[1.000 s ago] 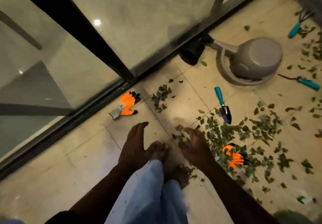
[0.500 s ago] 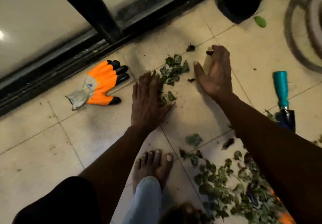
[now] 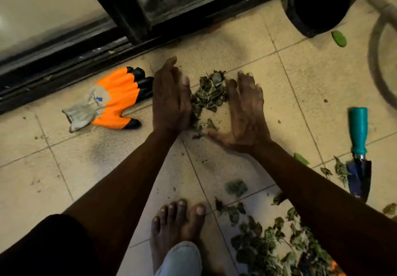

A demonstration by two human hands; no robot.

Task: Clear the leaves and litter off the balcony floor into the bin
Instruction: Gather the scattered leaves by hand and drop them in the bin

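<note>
A small heap of dry green leaves (image 3: 209,94) lies on the beige tiled floor (image 3: 311,78) between my two hands. My left hand (image 3: 170,99) stands on its edge against the heap's left side, fingers straight. My right hand (image 3: 246,112) lies flat with spread fingers on the heap's right side, thumb reaching under the heap. Neither hand grips anything. A larger scatter of leaves (image 3: 275,243) covers the floor at the lower right, beside my bare foot (image 3: 178,224). A black perforated bin (image 3: 320,3) stands at the top right by the door track.
An orange and black garden glove (image 3: 116,101) lies left of my left hand. A teal-handled trowel (image 3: 358,153) lies at the right. The black sliding-door frame (image 3: 133,22) runs along the top. A single green leaf (image 3: 339,38) rests near the bin. A grey curved edge (image 3: 378,61) shows far right.
Both hands have drawn together and pushed the loose leaves into a tighter heap between them. The view has moved closer to the floor.
</note>
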